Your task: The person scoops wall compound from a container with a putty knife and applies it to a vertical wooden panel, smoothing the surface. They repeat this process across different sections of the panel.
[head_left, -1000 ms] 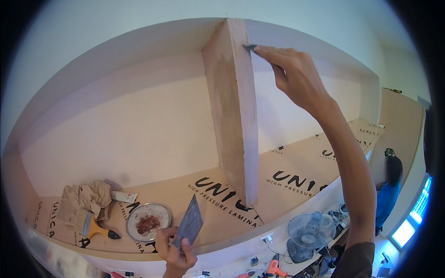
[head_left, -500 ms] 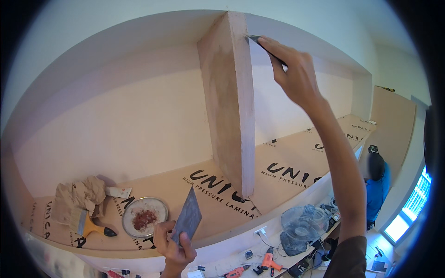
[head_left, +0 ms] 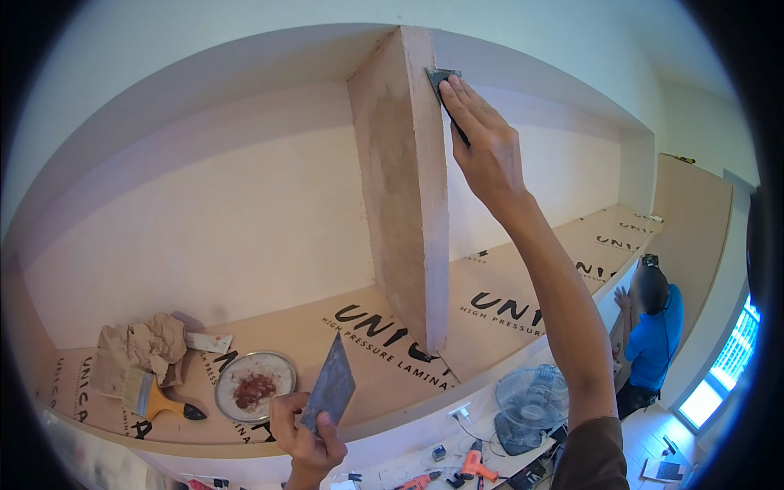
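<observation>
My right hand [head_left: 494,155] is raised and closed around a dark scraper [head_left: 441,79]. Its blade lies against the upper front edge of an upright divider [head_left: 388,171], which is plastered and patchy pinkish-brown. Low in the middle, my left hand [head_left: 309,445] grips a flat grey metal scraper blade [head_left: 335,384], pointed corner up. Beside that hand a round metal dish [head_left: 284,365] sits on the shelf, with reddish-brown filler [head_left: 255,390] in it. Whether filler is on either blade is too small to tell.
On the printed covering sheet [head_left: 327,351] lie a wide paintbrush [head_left: 167,402] and crumpled brown paper [head_left: 151,347]. Below the shelf edge are a fan [head_left: 531,396], an orange power drill [head_left: 476,467] and cables. A person in blue [head_left: 653,343] stands at the right, by a tall panel.
My right hand has shifted slightly left and down, and its scraper has turned flatter against the divider's edge. My left hand barely moved. The person in blue shows more fully, one hand raised.
</observation>
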Available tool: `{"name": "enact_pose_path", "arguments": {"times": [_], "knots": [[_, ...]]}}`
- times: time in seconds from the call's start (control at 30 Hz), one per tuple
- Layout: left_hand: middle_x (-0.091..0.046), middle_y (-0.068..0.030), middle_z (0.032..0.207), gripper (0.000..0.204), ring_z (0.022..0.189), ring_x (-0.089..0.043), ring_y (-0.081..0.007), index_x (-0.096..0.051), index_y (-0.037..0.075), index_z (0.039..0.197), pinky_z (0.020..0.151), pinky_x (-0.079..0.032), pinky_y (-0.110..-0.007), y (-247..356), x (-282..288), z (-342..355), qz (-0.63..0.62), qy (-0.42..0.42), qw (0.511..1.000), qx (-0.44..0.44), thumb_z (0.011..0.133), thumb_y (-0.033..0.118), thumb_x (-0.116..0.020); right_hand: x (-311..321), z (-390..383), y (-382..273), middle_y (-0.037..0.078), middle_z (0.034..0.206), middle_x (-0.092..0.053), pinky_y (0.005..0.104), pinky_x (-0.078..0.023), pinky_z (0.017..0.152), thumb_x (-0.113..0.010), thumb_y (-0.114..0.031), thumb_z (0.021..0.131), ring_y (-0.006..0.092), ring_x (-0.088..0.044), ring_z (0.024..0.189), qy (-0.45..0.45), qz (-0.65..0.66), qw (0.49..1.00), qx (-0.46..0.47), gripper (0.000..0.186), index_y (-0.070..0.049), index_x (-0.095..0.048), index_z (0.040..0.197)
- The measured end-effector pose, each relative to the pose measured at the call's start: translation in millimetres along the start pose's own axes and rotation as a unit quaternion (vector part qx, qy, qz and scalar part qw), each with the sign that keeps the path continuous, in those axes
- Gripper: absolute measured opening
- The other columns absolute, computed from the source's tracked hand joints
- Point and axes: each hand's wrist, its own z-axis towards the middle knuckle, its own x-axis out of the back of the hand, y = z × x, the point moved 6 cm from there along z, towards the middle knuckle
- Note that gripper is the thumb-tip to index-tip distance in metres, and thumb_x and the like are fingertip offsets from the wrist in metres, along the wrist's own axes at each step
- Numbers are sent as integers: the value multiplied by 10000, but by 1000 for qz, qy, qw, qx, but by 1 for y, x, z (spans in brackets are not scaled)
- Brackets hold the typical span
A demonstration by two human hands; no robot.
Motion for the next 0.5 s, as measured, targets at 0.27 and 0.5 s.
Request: {"name": "enact_pose_path", "arguments": {"times": [0.27, 0.5], "knots": [[-574, -172, 854, 138, 739, -517, -339, -544, -24, 823, 637, -372, -449, -2, -2, 0, 3, 36, 999, -7, 883, 98, -564, -7, 6, -1, 208, 1244, -674, 394, -587, 922, -607, 88, 828, 327, -653, 1178, 13, -26, 999, 20, 426, 24, -656, 1246], [-573, -161, 849, 129, 753, -519, -341, -558, -12, 811, 659, -386, -457, 1, -1, 4, 12, 43, 999, -15, 880, 98, -565, -10, 10, 0, 215, 1257, -665, 394, -600, 891, -590, 109, 815, 330, -648, 1185, 8, -33, 999, 17, 442, 29, -653, 1245]]}}
